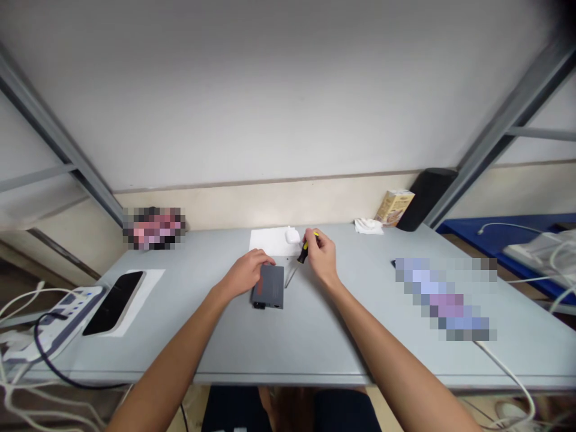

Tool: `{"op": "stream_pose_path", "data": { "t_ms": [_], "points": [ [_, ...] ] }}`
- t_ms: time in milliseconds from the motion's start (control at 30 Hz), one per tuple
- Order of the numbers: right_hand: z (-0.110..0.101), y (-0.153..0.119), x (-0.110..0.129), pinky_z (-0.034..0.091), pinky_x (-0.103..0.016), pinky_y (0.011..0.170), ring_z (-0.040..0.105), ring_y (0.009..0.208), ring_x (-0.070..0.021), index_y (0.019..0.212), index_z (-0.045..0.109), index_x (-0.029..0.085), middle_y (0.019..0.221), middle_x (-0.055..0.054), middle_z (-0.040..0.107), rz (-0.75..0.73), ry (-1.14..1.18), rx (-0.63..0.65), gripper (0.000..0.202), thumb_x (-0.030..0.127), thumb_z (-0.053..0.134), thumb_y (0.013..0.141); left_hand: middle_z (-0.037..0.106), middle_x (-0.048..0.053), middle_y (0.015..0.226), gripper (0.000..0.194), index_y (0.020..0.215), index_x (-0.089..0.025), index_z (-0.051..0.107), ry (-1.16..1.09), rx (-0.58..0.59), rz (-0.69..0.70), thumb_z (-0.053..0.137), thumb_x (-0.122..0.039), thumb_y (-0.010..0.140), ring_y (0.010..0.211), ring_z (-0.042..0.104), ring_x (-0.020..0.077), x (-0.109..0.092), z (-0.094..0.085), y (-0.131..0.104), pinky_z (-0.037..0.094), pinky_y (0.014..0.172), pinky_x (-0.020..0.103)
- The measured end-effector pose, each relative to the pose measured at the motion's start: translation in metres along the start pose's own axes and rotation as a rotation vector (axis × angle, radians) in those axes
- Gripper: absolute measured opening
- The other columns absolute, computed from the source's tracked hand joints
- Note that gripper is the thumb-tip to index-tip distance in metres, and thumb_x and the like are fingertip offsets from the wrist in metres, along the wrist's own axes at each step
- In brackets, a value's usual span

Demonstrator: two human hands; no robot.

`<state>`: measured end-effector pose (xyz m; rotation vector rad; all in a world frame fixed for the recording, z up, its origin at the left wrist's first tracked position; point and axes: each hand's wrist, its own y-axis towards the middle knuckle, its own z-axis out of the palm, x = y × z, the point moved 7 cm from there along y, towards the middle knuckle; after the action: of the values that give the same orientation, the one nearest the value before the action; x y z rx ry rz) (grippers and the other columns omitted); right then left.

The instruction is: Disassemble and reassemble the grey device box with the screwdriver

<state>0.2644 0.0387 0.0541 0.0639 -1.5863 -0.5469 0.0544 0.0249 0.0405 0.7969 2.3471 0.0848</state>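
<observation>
A small dark grey metal box (271, 287) with ports along its near edge lies on the grey table. My left hand (245, 273) rests at its left side, fingers curled over the far left corner, gripping it. In my right hand (321, 255) is a screwdriver (303, 254) with a black and yellow handle, its thin shaft slanting down to the left. The tip is just right of the box, apart from it. Behind the two hands lie a white sheet of paper (266, 241) and a small white case (292, 234). A tiny dark speck shows near the paper's front edge.
On the left are a black phone (114, 303) on white paper and a power strip (60, 324) with cables. A black cylinder (425, 198), a yellow carton (395, 207) and a crumpled tissue (369, 226) stand back right. A blurred-out device (443, 300) lies at right with a white cable.
</observation>
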Motion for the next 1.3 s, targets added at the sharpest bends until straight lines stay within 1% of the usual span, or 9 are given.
{"op": "stream_pose_path", "data": {
  "t_ms": [200, 267, 400, 567, 733, 867, 1000, 1133, 1300],
  "points": [
    [0.022, -0.011, 0.009, 0.032, -0.028, 0.056, 0.039, 0.055, -0.0123, 0.065, 0.056, 0.021, 0.058, 0.004, 0.045, 0.025, 0.042, 0.216, 0.046, 0.059, 0.057, 0.091, 0.071, 0.009, 0.099, 0.033, 0.109, -0.023, 0.077, -0.009, -0.068, 0.039, 0.044, -0.022, 0.103, 0.105, 0.062, 0.0256, -0.02, -0.009, -0.001, 0.05, 0.097, 0.041],
    [0.021, -0.01, 0.008, 0.032, -0.028, 0.055, 0.039, 0.054, -0.0123, 0.064, 0.056, 0.021, 0.057, 0.004, 0.045, 0.043, 0.054, 0.215, 0.047, 0.061, 0.058, 0.09, 0.071, 0.01, 0.105, 0.029, 0.118, -0.023, 0.074, -0.004, -0.068, 0.082, 0.051, -0.028, 0.103, 0.107, 0.06, 0.0271, -0.034, -0.012, -0.002, 0.049, 0.1, 0.044],
    [0.011, -0.002, 0.001, 0.033, -0.028, 0.053, 0.038, 0.053, -0.0127, 0.063, 0.056, 0.022, 0.055, 0.004, 0.042, 0.086, 0.102, 0.12, 0.048, 0.063, 0.059, 0.088, 0.067, 0.012, 0.119, 0.033, 0.129, -0.025, 0.07, 0.002, 0.062, 0.139, 0.062, -0.035, 0.098, 0.114, 0.058, 0.0294, -0.052, -0.001, -0.006, 0.046, 0.107, 0.048],
    [0.018, -0.004, -0.004, 0.034, -0.027, 0.051, 0.039, 0.051, -0.0122, 0.063, 0.058, 0.022, 0.055, 0.004, 0.046, 0.128, 0.133, 0.212, 0.048, 0.063, 0.061, 0.087, 0.065, 0.01, 0.116, 0.021, 0.111, -0.026, 0.074, 0.032, 0.121, 0.149, 0.06, -0.023, 0.096, 0.114, 0.058, 0.0291, -0.048, 0.012, -0.007, 0.042, 0.111, 0.05],
    [0.027, -0.011, 0.001, 0.035, -0.027, 0.051, 0.043, 0.052, -0.012, 0.064, 0.06, 0.021, 0.056, 0.003, 0.048, 0.111, 0.133, 0.281, 0.048, 0.063, 0.062, 0.086, 0.063, 0.009, 0.116, 0.028, 0.106, -0.025, 0.071, 0.045, 0.086, 0.156, 0.048, -0.013, 0.095, 0.112, 0.056, 0.0277, -0.042, 0.01, -0.005, 0.045, 0.107, 0.047],
    [0.018, -0.005, -0.003, 0.033, -0.027, 0.05, 0.039, 0.051, -0.0116, 0.063, 0.058, 0.021, 0.055, 0.004, 0.045, 0.132, 0.147, 0.178, 0.047, 0.063, 0.062, 0.085, 0.061, 0.01, 0.118, 0.027, 0.106, -0.023, 0.066, 0.011, 0.026, 0.138, 0.042, -0.013, 0.097, 0.112, 0.056, 0.0268, -0.042, 0.001, -0.006, 0.045, 0.105, 0.043],
    [-0.002, 0.007, -0.017, 0.033, -0.028, 0.05, 0.038, 0.051, -0.0123, 0.065, 0.058, 0.022, 0.054, 0.005, 0.04, 0.196, 0.177, -0.055, 0.046, 0.062, 0.061, 0.086, 0.062, 0.01, 0.114, 0.029, 0.103, -0.022, 0.061, -0.075, 0.008, 0.108, 0.033, -0.027, 0.107, 0.103, 0.059, 0.0248, -0.044, -0.002, -0.006, 0.047, 0.1, 0.041],
    [-0.023, 0.015, -0.029, 0.036, -0.029, 0.056, 0.042, 0.055, -0.014, 0.068, 0.058, 0.022, 0.058, 0.005, 0.044, 0.228, 0.116, -0.249, 0.045, 0.061, 0.055, 0.09, 0.061, 0.009, 0.103, 0.035, 0.096, -0.022, 0.057, -0.121, -0.008, 0.072, 0.028, -0.036, 0.11, 0.092, 0.058, 0.0233, -0.043, -0.002, -0.004, 0.047, 0.092, 0.039],
    [-0.036, 0.016, -0.02, 0.037, -0.029, 0.065, 0.045, 0.064, -0.015, 0.073, 0.058, 0.022, 0.065, 0.003, 0.052, 0.101, -0.073, -0.31, 0.042, 0.057, 0.051, 0.096, 0.054, 0.006, 0.093, 0.032, 0.083, -0.022, 0.046, -0.222, -0.226, 0.043, 0.033, -0.036, 0.109, 0.087, 0.052, 0.0213, -0.031, -0.013, -0.004, 0.046, 0.087, 0.037]
  ]
}}
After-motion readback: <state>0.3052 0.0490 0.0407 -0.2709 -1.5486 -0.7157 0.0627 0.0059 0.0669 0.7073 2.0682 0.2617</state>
